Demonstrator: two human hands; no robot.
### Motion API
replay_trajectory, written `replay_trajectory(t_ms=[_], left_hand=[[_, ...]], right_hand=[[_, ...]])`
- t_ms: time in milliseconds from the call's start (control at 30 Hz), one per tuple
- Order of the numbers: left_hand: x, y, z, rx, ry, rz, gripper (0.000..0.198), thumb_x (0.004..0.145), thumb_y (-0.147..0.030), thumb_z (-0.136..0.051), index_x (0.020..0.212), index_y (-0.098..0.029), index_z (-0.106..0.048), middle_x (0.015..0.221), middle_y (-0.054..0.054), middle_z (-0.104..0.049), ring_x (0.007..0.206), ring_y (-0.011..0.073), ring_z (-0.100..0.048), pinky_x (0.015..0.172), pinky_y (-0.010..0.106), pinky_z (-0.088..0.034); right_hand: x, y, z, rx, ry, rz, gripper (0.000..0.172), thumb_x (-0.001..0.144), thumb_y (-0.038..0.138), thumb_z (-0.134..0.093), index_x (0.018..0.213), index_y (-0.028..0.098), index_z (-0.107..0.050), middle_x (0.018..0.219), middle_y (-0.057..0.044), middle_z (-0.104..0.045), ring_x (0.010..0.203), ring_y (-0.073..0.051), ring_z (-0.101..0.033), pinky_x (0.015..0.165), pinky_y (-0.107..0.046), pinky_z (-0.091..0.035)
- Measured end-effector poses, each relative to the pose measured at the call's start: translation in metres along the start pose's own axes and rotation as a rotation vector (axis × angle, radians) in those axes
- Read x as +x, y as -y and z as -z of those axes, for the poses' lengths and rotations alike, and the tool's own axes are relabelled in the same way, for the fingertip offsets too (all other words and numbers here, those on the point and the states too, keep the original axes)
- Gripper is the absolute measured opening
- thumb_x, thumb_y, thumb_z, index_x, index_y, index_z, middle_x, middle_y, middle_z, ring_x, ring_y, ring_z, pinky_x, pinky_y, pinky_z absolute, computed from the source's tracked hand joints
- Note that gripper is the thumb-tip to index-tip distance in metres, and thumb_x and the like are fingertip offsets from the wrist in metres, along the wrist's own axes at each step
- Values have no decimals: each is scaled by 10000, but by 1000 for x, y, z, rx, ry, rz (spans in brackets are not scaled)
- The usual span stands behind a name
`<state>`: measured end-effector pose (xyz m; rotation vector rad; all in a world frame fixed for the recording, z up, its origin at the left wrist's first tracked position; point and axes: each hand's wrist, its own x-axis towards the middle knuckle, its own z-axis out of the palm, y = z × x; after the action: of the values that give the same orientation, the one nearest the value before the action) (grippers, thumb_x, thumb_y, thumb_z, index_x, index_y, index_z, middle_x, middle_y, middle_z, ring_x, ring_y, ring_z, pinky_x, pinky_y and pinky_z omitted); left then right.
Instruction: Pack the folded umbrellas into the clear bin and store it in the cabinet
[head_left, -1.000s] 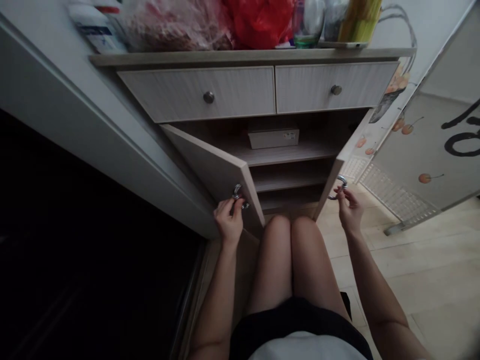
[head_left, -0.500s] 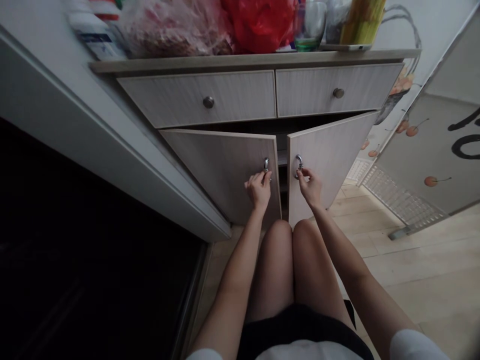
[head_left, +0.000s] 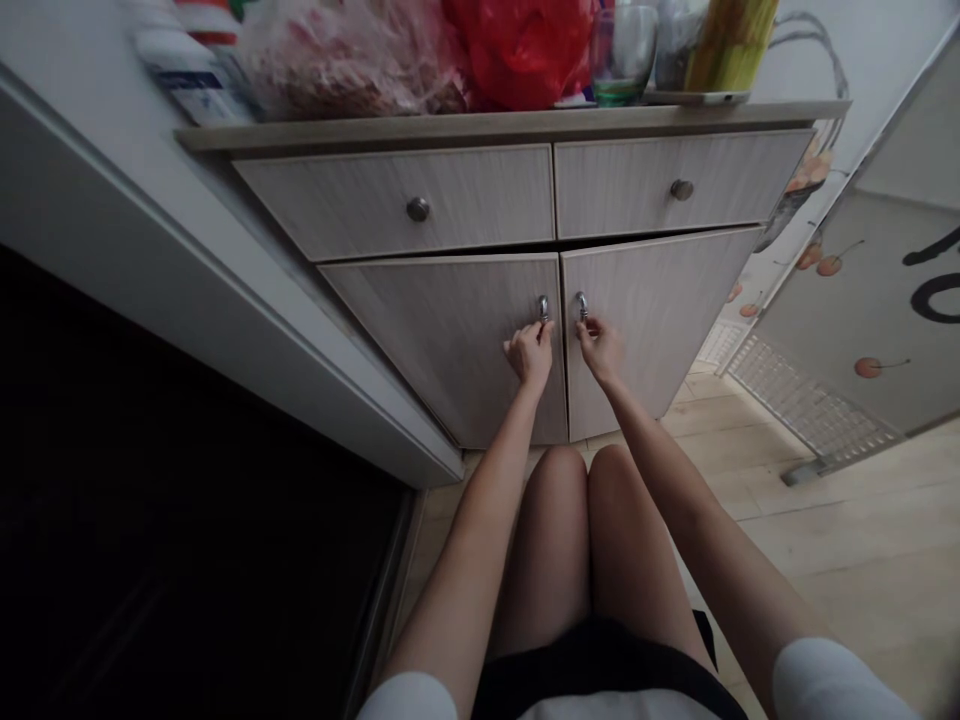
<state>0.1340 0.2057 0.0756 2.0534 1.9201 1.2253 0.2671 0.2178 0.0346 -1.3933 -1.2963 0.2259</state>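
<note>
Left hand (head_left: 529, 352) has its fingers curled round the small curved chrome handle (head_left: 543, 307) on the left pale wood-grain cabinet door (head_left: 450, 340). Right hand (head_left: 600, 346) pinches the matching chrome handle (head_left: 581, 304) on the right pale wood-grain cabinet door (head_left: 652, 320), thumb and fingertips closed on it, rest of the hand loose. Both handles sit near the top inner corners, just beside the centre seam. The doors look almost flush w/ the cabinet front; a thin dark gap shows along their top edge under the drawers, so can't tell if they're fully seated.

Handling, as a judgement: doors are stiff flat laminate panels on side hinges, prob. light, and swing easily. The handles are the only grip points, smooth metal, small, so a fingertip hold is about all they allow and could slip. Nothing fragile in the doors themselves.

Containers: what's inside the cabinet is hidden behind the doors. Above them, two pale wood-grain drawers w/ round metal knobs (head_left: 418, 209) (head_left: 681, 189), both closed, contents not visible. On the cabinet top (head_left: 510, 122): a red plastic bag (head_left: 525, 50), a clear bag of something reddish (head_left: 352, 55), a clear drinking glass (head_left: 622, 50) w/ a greenish base, and a yellow-green cylinder (head_left: 731, 45); what's in these can't be made out.
</note>
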Motion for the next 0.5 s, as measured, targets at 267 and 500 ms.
replay_trajectory(t_ms=[267,500], left_hand=[[19,0,-10,-10,11,2,319,1006,-390,-517,897,-199,-748,953,113,-742,929,246,-647,818,342,-354],[33,1,-18,-9,18,28,319,992,-427,-530,919,-217,-758,963,116,-759,942,261,-656,849,364,-359]], right_hand=[[19,-3,-16,-58,-8,-12,323,952,439,-531,1003,178,-714,987,-118,-752,846,-231,-689,779,-347,-481],[31,-1,-22,-67,8,-40,302,937,402,-540,991,162,-715,981,-135,-752,867,-248,-694,822,-369,-488]])
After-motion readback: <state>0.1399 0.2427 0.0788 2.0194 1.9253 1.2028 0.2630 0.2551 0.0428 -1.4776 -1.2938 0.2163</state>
